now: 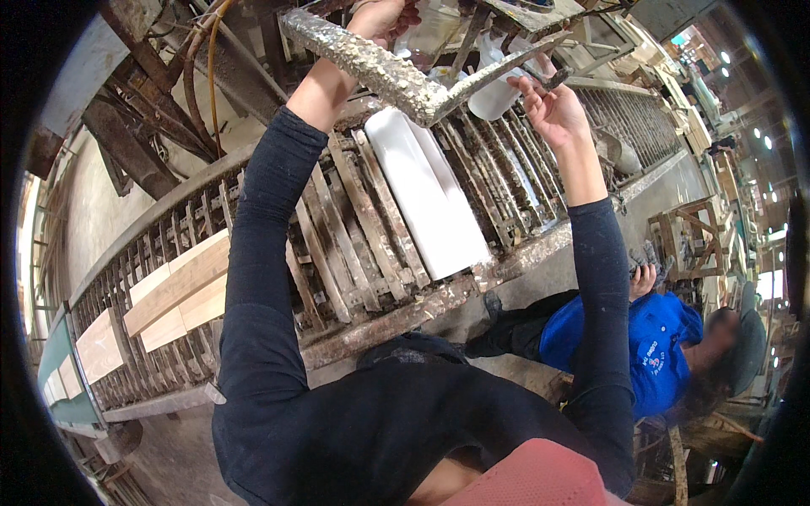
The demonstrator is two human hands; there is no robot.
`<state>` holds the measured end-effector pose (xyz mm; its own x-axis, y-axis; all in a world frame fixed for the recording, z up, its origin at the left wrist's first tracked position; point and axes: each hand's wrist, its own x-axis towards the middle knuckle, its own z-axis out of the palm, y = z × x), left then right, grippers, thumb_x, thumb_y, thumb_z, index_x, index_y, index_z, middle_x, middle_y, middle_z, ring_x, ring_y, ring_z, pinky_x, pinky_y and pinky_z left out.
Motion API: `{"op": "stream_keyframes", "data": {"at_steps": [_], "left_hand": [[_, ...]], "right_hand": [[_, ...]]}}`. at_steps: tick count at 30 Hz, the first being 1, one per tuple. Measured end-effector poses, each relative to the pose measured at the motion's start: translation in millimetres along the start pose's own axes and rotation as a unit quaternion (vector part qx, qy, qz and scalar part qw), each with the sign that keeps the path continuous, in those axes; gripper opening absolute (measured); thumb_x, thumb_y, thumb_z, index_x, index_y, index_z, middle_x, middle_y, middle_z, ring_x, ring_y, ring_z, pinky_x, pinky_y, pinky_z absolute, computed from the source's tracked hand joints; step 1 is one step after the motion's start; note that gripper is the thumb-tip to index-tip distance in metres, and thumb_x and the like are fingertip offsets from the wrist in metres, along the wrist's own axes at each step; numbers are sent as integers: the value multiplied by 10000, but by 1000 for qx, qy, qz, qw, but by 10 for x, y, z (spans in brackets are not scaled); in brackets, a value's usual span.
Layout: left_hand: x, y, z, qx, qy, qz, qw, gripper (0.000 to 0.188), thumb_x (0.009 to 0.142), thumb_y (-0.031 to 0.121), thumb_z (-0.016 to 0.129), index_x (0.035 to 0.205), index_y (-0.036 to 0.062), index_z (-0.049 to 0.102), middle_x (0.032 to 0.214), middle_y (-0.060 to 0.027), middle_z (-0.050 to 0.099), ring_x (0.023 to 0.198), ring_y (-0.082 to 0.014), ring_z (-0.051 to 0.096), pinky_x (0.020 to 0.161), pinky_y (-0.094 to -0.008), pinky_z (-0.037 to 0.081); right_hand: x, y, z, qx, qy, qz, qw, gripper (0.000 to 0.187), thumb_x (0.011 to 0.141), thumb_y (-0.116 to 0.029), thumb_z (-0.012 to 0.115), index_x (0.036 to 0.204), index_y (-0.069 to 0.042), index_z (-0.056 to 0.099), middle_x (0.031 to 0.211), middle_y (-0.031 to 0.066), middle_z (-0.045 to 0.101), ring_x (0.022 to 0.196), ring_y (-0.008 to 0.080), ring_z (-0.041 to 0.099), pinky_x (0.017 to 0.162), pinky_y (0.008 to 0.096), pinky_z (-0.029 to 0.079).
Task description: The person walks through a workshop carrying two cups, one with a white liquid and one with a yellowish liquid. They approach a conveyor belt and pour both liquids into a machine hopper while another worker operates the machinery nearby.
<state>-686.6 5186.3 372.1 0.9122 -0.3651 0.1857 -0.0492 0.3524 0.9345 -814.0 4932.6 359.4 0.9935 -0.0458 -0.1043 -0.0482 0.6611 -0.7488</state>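
A metal frame crusted with pale residue crosses the top, above a slatted conveyor. My left hand reaches beyond its left bar at the upper edge. Its fingers are curled, and what they hold, if anything, is hidden. My right hand is raised by the frame's right bar, palm partly showing. Its fingers curl in beside the dark end of a bar, close to a translucent plastic container; what they grip is unclear. Between my arms, a long white trough-like piece lies across the slats.
The slatted conveyor runs from lower left to upper right, its edge rail encrusted. Wooden boards lie on its left part. Hoses and machinery stand at upper left. A person in a blue shirt is close on the right.
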Motion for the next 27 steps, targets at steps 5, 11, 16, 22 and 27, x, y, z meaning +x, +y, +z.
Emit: {"op": "stream_keyframes", "data": {"at_steps": [5, 11, 16, 22, 27], "left_hand": [[8, -31, -24, 4, 2, -8, 1000, 210, 855, 226, 473, 992, 83, 543, 897, -3, 563, 818, -108, 519, 733, -282, 406], [42, -73, -103, 11, 6, -18, 1000, 222, 857, 226, 468, 1011, 81, 539, 918, -5, 564, 842, -111, 521, 754, -287, 410], [81, -88, -74, -14, -29, 58, 998, 163, 847, 178, 467, 909, 57, 558, 851, -13, 565, 759, -113, 532, 689, -246, 409], [54, -65, -71, -48, -17, 51, 997, 118, 833, 127, 465, 864, 69, 563, 755, -6, 556, 687, -121, 538, 625, -253, 430], [54, -8, 8, -26, 30, 14, 999, 117, 823, 162, 485, 824, 69, 556, 713, 5, 543, 630, -121, 532, 632, -244, 428]], "right_hand": [[-9, -10, -3, -12, 1, -4, 1000, 328, 883, -62, 229, 1204, -116, 276, 933, 364, 501, 718, 228, 617, 497, 209, 505], [-25, -10, 0, -22, -47, -6, 999, 425, 844, -16, 239, 1243, -150, 296, 967, 362, 489, 748, 233, 615, 493, 199, 496], [-15, -30, -6, -16, -28, 2, 999, 467, 842, -19, 234, 1275, -188, 282, 998, 358, 477, 789, 233, 606, 488, 190, 479], [-85, 3, 62, -41, -62, -23, 997, 492, 846, -43, 257, 1313, -198, 243, 1039, 289, 496, 773, 201, 607, 499, 186, 490], [-64, -13, 59, -63, -46, -18, 997, 496, 850, -49, 255, 1322, -200, 224, 1032, 290, 502, 785, 199, 611, 500, 177, 484]]}}
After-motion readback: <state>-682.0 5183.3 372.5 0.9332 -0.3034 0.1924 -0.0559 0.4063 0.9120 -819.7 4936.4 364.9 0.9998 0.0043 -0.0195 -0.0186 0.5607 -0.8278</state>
